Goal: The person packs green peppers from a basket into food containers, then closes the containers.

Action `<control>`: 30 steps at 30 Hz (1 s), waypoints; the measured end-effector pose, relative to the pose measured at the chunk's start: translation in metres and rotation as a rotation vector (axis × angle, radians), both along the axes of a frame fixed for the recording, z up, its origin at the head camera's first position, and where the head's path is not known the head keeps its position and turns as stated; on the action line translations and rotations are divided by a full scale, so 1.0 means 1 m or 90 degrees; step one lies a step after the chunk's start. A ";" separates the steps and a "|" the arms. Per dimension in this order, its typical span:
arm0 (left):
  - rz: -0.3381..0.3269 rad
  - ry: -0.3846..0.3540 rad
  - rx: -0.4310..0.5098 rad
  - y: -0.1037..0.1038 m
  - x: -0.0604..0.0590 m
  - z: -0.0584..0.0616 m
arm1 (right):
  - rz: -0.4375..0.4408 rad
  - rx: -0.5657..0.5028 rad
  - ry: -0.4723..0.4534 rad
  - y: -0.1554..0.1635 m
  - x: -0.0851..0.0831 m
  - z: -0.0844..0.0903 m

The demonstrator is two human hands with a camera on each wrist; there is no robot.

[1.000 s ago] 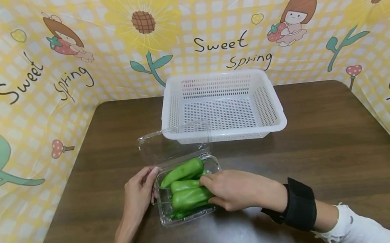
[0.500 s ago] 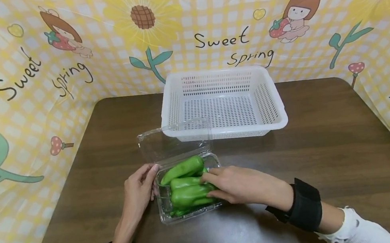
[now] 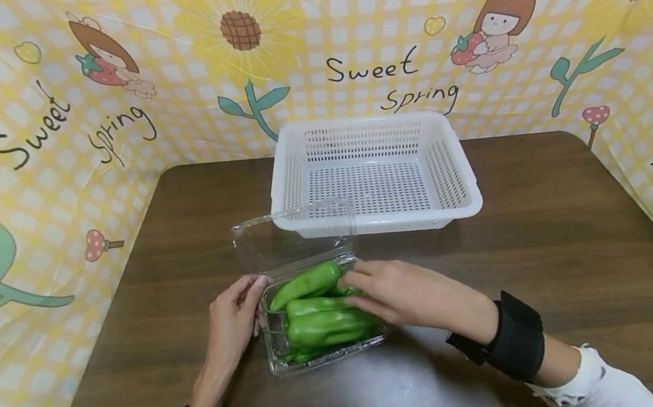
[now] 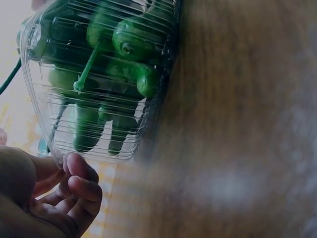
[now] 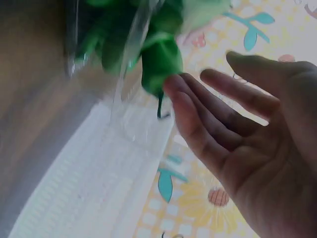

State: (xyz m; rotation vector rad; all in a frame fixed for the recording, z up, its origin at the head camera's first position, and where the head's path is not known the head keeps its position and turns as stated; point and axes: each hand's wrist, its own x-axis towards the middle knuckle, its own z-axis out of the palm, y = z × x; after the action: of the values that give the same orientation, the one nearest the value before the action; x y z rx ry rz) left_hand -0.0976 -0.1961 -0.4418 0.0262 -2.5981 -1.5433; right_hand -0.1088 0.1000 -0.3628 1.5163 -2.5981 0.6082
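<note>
We take the clear box as our landmark; it sits on the table with its lid standing open at the far side. At its left wall our left hand steadies it, fingers curled against the corner, holding the rim as far as the blurry left wrist view lets us judge. Inside the box lie the peppers, stacked, their long axes running left to right, stems toward the left hand. Over the box's right end our right hand rests with fingers nearly straight, tips touching the peppers' blunt ends but not closed round any. So the peppers lie just left of the right hand's fingertips, and that hand is the nearer to them. Beyond the box, behind the lid, stands the white basket.
</note>
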 end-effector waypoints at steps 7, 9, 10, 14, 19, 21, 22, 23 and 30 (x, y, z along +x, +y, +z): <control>-0.007 0.002 -0.002 0.000 -0.001 0.000 | -0.085 -0.081 0.051 0.008 -0.018 0.006; -0.008 -0.001 -0.003 -0.001 -0.001 0.000 | -0.103 -0.099 0.052 0.009 -0.022 0.006; -0.008 -0.003 -0.003 -0.001 0.000 0.000 | -0.112 -0.106 0.054 0.010 -0.023 0.005; -0.006 -0.008 -0.004 -0.001 0.001 0.000 | -0.143 -0.137 0.055 0.010 -0.030 0.005; -0.007 -0.004 -0.003 -0.001 0.001 0.000 | -0.179 -0.179 0.076 0.007 -0.038 0.005; -0.008 -0.002 -0.002 -0.001 0.001 0.001 | -0.187 -0.195 0.084 0.005 -0.042 0.006; -0.008 -0.002 -0.002 -0.001 0.001 0.001 | -0.191 -0.203 0.087 0.004 -0.043 0.007; -0.008 -0.001 -0.001 -0.001 0.001 0.001 | -0.195 -0.209 0.089 0.003 -0.045 0.008; -0.009 -0.011 0.007 -0.001 0.000 0.002 | -0.185 -0.231 0.098 -0.003 -0.055 0.012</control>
State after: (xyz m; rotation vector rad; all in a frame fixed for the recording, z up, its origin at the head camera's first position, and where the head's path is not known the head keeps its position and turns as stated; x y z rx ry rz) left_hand -0.0972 -0.1967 -0.4402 0.0212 -2.6088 -1.5687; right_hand -0.1635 0.0967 -0.3508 1.0147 -2.3644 0.8338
